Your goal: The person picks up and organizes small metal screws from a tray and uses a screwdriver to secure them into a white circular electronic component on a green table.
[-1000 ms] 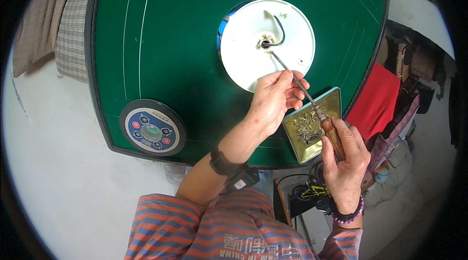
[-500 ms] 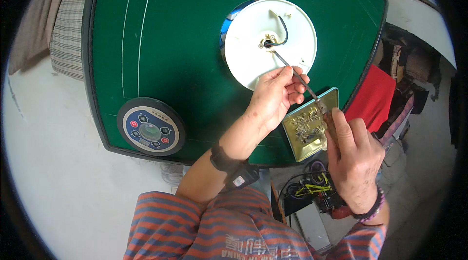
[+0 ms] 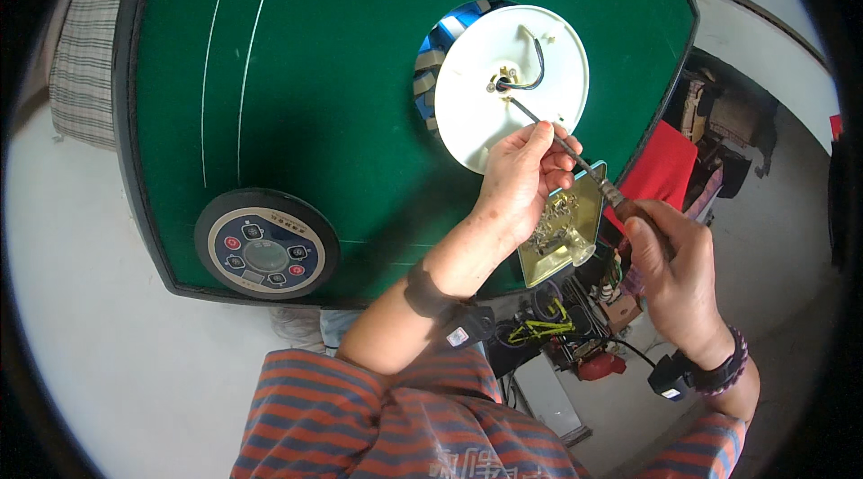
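Note:
A white round plate (image 3: 476, 133) sits over an opening in the green felt table (image 3: 342, 84), with a bent dark wire (image 3: 539, 66) running from its centre fitting (image 3: 503, 79). A long screwdriver (image 3: 600, 179) slants onto it, its tip at a small brass piece just below the centre. My left hand (image 3: 519, 173) pinches the screwdriver's shaft over the plate's lower right. My right hand (image 3: 679, 277) is wrapped round its wooden handle. Beneath the shaft and beside my left hand is an open tin (image 3: 544, 268) of small brass and metal pieces, partly hidden.
A round black control panel (image 3: 267, 256) lies at the table's lower left. Outside the right edge are a red cloth (image 3: 658, 160) and clutter, with cables and yellow-green items (image 3: 544, 326) below the table. A checked fabric-covered thing (image 3: 85, 66) stands left of the table.
The table's left edge has shifted leftward in view, the plate rightward. My right hand has moved outward to the right and swung round on the handle. The screwdriver's tip stays near the plate's centre.

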Demonstrator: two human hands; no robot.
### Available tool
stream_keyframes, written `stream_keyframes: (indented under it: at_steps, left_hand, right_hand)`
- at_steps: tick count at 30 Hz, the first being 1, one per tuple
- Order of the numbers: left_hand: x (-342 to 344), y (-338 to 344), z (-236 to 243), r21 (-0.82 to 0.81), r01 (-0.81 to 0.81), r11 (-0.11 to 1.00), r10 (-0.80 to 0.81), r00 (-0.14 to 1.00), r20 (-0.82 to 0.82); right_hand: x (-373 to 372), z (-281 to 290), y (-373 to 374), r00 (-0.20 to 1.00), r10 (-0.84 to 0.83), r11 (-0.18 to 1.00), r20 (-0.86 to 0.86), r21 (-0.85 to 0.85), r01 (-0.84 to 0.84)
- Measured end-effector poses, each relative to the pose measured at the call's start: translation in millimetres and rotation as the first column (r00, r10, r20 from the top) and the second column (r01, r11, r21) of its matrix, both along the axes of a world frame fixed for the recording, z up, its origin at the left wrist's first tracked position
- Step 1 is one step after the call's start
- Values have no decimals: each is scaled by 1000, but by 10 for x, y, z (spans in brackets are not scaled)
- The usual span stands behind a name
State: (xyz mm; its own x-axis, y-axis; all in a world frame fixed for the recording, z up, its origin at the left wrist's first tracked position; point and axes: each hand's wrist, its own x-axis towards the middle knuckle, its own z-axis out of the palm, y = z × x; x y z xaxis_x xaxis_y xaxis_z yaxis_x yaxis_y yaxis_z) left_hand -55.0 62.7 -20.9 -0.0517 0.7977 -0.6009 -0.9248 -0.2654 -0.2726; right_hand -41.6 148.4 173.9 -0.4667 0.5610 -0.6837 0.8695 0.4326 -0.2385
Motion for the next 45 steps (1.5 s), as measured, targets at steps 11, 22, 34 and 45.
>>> stream_keyframes:
  at_steps: [11,22,34,45]
  left_hand:
    - [-36,53,10,19,-63,998,62,998,20]
    - [-122,122,150,-77,-49,996,57,993,101]
    - [-13,156,115,-28,-44,999,44,999,10]
    - [10,86,84,-4,-105,995,105,993,61]
  right_hand:
    - [-368,119,35,947,214,972,240,-144,-183]
    - [-554,49,205,958,-27,994,285,-92,55]
    - [-277,37,144,456,805,423,380,172,-890]
    - [-318,192,-71,560,760,546,329,145,-825]
